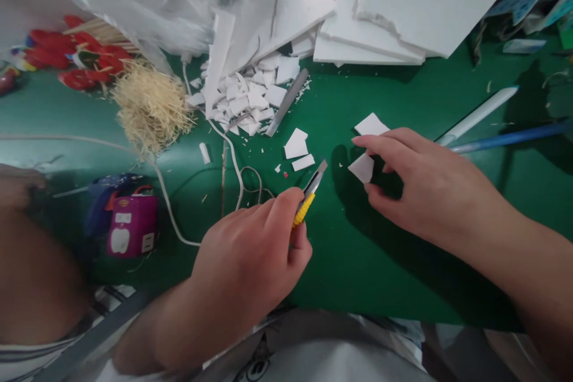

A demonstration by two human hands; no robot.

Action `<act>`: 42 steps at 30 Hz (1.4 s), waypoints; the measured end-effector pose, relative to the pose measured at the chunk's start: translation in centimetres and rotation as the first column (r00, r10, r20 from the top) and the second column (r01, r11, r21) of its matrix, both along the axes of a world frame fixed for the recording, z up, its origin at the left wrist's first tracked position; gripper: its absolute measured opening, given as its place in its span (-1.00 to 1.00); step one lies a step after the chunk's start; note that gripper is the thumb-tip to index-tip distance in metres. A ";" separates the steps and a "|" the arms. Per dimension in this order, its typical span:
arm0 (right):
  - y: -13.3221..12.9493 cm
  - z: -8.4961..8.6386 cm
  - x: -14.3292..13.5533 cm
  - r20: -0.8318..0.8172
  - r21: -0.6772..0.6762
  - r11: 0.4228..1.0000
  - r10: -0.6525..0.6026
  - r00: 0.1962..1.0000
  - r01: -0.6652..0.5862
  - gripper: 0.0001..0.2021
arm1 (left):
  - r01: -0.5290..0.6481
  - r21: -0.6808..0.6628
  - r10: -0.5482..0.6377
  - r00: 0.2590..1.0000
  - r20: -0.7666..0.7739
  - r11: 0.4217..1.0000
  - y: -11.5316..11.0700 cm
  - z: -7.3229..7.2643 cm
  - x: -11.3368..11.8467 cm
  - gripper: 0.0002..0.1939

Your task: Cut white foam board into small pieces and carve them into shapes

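Observation:
My left hand is closed around a utility knife with a yellow grip. Its blade is out and points up and to the right, over the green table. Across from it, my right hand holds a small angular piece of white foam board between thumb and fingertips. Just beyond those fingers lies another white foam piece. Left of the blade tip, a larger cut piece and a narrow strip lie flat on the table.
Foam scraps are heaped at the back beside a grey stick-like tool. Foam sheets are stacked behind. Shredded straw, a purple charger block and a white cable lie left, near another person's arm. A blue pen lies right.

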State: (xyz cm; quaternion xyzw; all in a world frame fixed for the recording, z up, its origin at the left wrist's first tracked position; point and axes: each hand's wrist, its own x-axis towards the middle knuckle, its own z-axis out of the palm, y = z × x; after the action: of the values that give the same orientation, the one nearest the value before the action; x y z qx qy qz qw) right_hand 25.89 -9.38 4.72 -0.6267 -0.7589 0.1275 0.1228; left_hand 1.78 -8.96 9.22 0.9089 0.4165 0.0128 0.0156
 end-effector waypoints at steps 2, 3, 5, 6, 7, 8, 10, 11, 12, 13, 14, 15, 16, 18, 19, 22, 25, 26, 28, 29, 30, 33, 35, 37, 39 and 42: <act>0.0 0.0 0.1 -0.052 -0.009 1.000 0.012 0.999 -0.012 -0.44 | -0.008 -0.008 0.008 1.000 -0.012 1.000 0.0 -0.1 0.1 -0.76; 0.0 -0.1 0.1 -0.067 -0.006 1.000 0.008 0.998 -0.009 -0.45 | -0.011 -0.015 0.011 1.000 -0.015 1.000 0.0 -0.2 0.2 -0.75; -0.1 -0.2 0.1 -0.068 0.017 1.000 -0.009 0.998 0.010 -0.51 | -0.004 -0.030 0.004 1.000 -0.008 1.000 0.0 -0.4 0.3 -0.73; -0.1 -0.3 0.2 -0.060 0.033 0.999 -0.017 0.998 0.019 -0.54 | 0.002 -0.035 -0.002 1.000 -0.001 0.999 0.0 -0.4 0.3 -0.71; 0.0 -0.4 0.2 -0.055 0.047 0.999 -0.018 0.998 0.021 -0.56 | 0.010 -0.038 -0.010 1.000 0.007 0.999 0.0 -0.5 0.3 -0.70; 0.0 -0.5 0.2 -0.060 0.054 0.998 -0.012 0.998 0.015 -0.57 | 0.016 -0.041 -0.015 1.000 0.013 0.999 0.0 -0.6 0.3 -0.69; 0.1 -0.7 0.3 -0.095 0.047 0.999 0.011 0.995 -0.007 -0.55 | 0.026 -0.042 -0.025 0.999 0.022 0.999 0.0 -0.7 0.3 -0.68; 0.2 -0.7 0.3 -0.120 0.036 0.999 0.020 0.993 -0.016 -0.54 | 0.030 -0.041 -0.029 0.999 0.026 0.999 0.0 -0.8 0.3 -0.68; 0.2 -0.8 0.3 -0.143 0.021 1.000 0.024 0.989 -0.022 -0.52 | 0.037 -0.043 -0.036 0.999 0.031 0.998 0.0 -0.9 0.3 -0.68; 0.3 -0.8 0.3 -0.163 0.006 1.000 0.026 0.986 -0.025 -0.51 | 0.047 -0.046 -0.045 0.998 0.038 0.998 0.0 -1.0 0.3 -0.68; 0.3 -0.8 0.4 -0.178 -0.006 1.000 0.024 0.984 -0.026 -0.51 | 0.056 -0.050 -0.054 0.997 0.047 0.997 0.0 -1.1 0.3 -0.67; 0.3 -0.8 0.4 -0.188 -0.013 1.000 0.021 0.982 -0.024 -0.51 | 0.066 -0.053 -0.063 0.996 0.060 0.996 -0.1 -1.1 0.3 -0.67; 0.4 -0.9 0.4 -0.196 -0.014 1.000 0.017 0.980 -0.020 -0.51 | 0.078 -0.062 -0.074 0.995 0.072 0.995 -0.1 -1.3 0.3 -0.67; 0.4 -1.0 0.4 -0.206 -0.007 1.000 0.011 0.979 -0.013 -0.51 | 0.109 -0.085 -0.101 0.990 0.099 0.990 -0.2 -1.5 0.4 -0.66; 0.4 -1.0 0.5 -0.211 -0.004 1.000 0.008 0.978 -0.010 -0.51 | 0.125 -0.095 -0.114 0.987 0.111 0.988 -0.3 -1.6 0.4 -0.66; 0.6 -1.1 0.5 -0.234 -0.011 1.000 0.003 0.972 -0.005 -0.48 | 0.160 -0.101 -0.145 0.978 0.148 0.982 -0.4 -2.1 0.7 -0.64; 0.7 -1.1 0.5 -0.261 -0.021 1.000 -0.007 0.965 0.001 -0.50 | 0.175 -0.086 -0.160 0.975 0.157 0.981 -0.4 -2.5 0.9 -0.61; 0.8 -1.0 0.5 -0.265 -0.026 1.000 -0.013 0.964 0.006 -0.53 | 0.177 -0.080 -0.164 0.974 0.154 0.981 -0.4 -2.6 1.0 -0.60; 0.8 -0.9 0.5 -0.253 -0.041 0.999 -0.032 0.967 0.023 -0.64 | 0.181 -0.075 -0.169 0.974 0.149 0.981 -0.2 -2.8 1.1 -0.57; 0.8 -0.8 0.5 -0.238 -0.047 0.998 -0.044 0.970 0.034 -0.69 | 0.186 -0.073 -0.173 0.973 0.151 0.980 -0.2 -2.8 1.1 -0.57; 0.7 -0.7 0.5 -0.219 -0.056 0.997 -0.056 0.974 0.045 -0.73 | 0.191 -0.070 -0.178 0.972 0.155 0.979 -0.1 -2.8 1.1 -0.56; 0.5 -0.7 0.4 -0.167 -0.078 0.994 -0.089 0.982 0.076 -0.78 | 0.195 -0.060 -0.184 0.972 0.148 0.979 0.1 -2.9 1.3 -0.56; 0.3 -0.8 0.3 -0.139 -0.062 0.991 -0.130 0.982 0.122 -0.77 | 0.190 -0.050 -0.182 0.973 0.143 0.980 0.1 -2.9 1.4 -0.57; 0.2 -0.9 0.1 -0.121 -0.027 0.984 -0.177 0.977 0.175 -0.77 | 0.191 -0.041 -0.183 0.972 0.145 0.981 0.1 -2.9 1.4 -0.58; 0.1 -1.0 0.1 -0.112 -0.016 0.982 -0.187 0.976 0.186 -0.77 | 0.192 -0.031 -0.185 0.972 0.144 0.981 0.0 -3.0 1.4 -0.58; 0.2 -1.0 0.3 -0.105 -0.042 0.987 -0.158 0.982 0.155 -0.78 | 0.193 -0.025 -0.188 0.973 0.134 0.981 0.0 -2.9 1.4 -0.57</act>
State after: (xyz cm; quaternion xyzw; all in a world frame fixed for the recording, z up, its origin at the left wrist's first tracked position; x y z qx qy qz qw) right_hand 26.14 -9.19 3.74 -0.6786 -0.6972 0.1642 0.1629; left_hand 3.18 -9.00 6.28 0.9414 0.3257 0.0632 0.0611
